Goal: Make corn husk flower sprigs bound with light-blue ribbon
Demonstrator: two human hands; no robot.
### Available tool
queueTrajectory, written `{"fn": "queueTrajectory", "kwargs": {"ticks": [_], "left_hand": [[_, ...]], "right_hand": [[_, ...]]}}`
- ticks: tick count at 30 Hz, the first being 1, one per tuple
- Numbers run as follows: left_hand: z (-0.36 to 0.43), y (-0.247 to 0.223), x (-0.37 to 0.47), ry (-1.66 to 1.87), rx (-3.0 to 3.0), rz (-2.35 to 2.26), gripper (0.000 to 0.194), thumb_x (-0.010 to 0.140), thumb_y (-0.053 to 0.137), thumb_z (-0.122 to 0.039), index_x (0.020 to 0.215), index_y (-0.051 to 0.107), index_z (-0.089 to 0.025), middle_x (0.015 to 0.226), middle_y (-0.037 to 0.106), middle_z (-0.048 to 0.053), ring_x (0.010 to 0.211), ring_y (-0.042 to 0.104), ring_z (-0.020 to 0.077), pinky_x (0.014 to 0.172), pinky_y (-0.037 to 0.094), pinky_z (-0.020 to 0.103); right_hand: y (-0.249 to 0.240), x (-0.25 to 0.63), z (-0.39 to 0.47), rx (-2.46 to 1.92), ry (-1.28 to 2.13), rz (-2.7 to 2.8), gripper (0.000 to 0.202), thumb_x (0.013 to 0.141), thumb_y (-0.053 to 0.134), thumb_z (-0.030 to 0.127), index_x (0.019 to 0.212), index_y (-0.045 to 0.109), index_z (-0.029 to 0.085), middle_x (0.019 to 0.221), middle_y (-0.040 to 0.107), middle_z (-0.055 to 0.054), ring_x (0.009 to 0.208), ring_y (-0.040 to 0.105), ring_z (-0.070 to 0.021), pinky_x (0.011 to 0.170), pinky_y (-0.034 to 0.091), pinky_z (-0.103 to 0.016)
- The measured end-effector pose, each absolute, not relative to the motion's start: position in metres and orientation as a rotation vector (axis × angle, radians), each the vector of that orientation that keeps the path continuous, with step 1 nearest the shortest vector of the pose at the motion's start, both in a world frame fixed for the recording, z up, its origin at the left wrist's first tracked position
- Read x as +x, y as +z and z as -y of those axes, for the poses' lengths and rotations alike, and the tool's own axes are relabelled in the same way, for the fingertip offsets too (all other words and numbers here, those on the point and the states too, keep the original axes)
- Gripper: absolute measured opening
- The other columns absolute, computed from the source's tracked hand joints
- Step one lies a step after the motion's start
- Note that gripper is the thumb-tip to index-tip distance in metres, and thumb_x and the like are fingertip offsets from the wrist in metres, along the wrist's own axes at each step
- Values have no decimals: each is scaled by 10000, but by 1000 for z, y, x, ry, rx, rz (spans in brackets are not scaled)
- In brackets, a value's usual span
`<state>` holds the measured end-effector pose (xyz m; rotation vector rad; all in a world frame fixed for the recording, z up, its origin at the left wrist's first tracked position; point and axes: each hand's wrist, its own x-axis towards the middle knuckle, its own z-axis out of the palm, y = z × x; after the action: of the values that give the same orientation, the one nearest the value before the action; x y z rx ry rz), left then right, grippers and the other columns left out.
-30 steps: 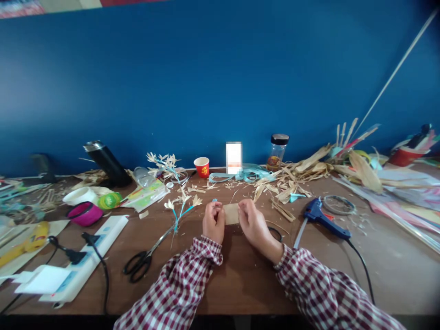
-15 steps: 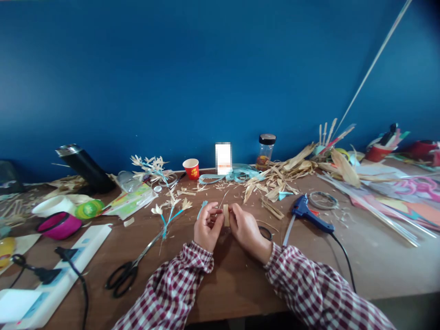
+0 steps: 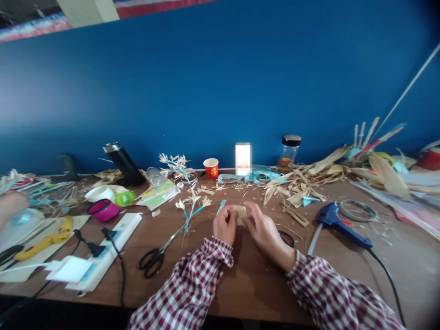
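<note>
Between my two hands is a small tan piece of dried corn husk (image 3: 239, 214), held just above the brown tabletop. My left hand (image 3: 224, 226) pinches its left end with thumb and fingers. On the other side, my right hand (image 3: 264, 233) has its right end between thumb and fingertips. A thin wire tip shows behind the husk. Left of my hands lie husk flowers on blue-wrapped stems (image 3: 193, 208) and black-handled scissors (image 3: 154, 260). Partly hidden beside my right wrist is a black scissor handle (image 3: 286, 238).
A blue glue gun (image 3: 338, 222) and a coil of wire (image 3: 358, 211) lie to the right. Along the back stand a red paper cup (image 3: 211, 168), a lidded jar (image 3: 289, 153) and husk piles (image 3: 305, 176). A power strip (image 3: 120, 243) is left; another person's hand (image 3: 12, 208) shows at the edge.
The husk piece, narrow and upright before, now lies broader across between both hands. The left fingers have closed onto it. The view has swung left, bringing in another person's hand.
</note>
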<state>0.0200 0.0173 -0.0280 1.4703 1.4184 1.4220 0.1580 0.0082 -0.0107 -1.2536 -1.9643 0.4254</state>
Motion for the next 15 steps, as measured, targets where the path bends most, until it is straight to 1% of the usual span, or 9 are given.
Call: {"fn": "queueTrajectory", "kwargs": {"ticks": [2, 5, 7, 11, 15], "left_hand": [[-18, -26, 19, 1453, 1498, -1465, 233, 855, 487, -354, 878, 624, -166, 660, 632, 16, 590, 585, 158, 572, 466, 275], [-18, -23, 18, 1510, 1513, -1520, 242, 862, 464, -335, 792, 622, -165, 673, 624, 20, 641, 582, 162, 614, 453, 274], [-17, -21, 17, 1520, 1515, -1545, 246, 862, 460, -321, 779, 624, -158, 677, 623, 26, 655, 577, 167, 633, 445, 281], [-16, -20, 16, 1501, 1554, -1524, 246, 867, 449, -291, 806, 645, -156, 674, 637, 30, 641, 575, 170, 628, 445, 284], [-14, -23, 18, 1454, 1604, -1461, 237, 864, 443, -246, 868, 667, -167, 778, 677, 51, 712, 606, 181, 682, 471, 305]], "right_hand": [[-10, 159, -9, -1234, 422, 1960, 302, 896, 412, 219, 1191, 432, 155, 797, 675, -51, 676, 651, -191, 610, 463, -258], [-7, 159, -9, -1245, 339, 1976, 161, 893, 402, 226, 976, 533, 180, 784, 678, -59, 676, 650, -192, 597, 448, -251], [-5, 159, -9, -1262, 291, 1977, 143, 884, 407, 227, 870, 544, 189, 737, 670, -52, 639, 640, -188, 572, 429, -246], [-4, 159, -9, -1292, 245, 1951, 116, 837, 431, 192, 858, 545, 180, 712, 665, -47, 596, 623, -177, 556, 412, -241], [-5, 162, -11, -1320, 210, 1923, 121, 800, 446, 184, 858, 552, 174, 703, 661, -46, 597, 620, -180, 560, 409, -243]]}}
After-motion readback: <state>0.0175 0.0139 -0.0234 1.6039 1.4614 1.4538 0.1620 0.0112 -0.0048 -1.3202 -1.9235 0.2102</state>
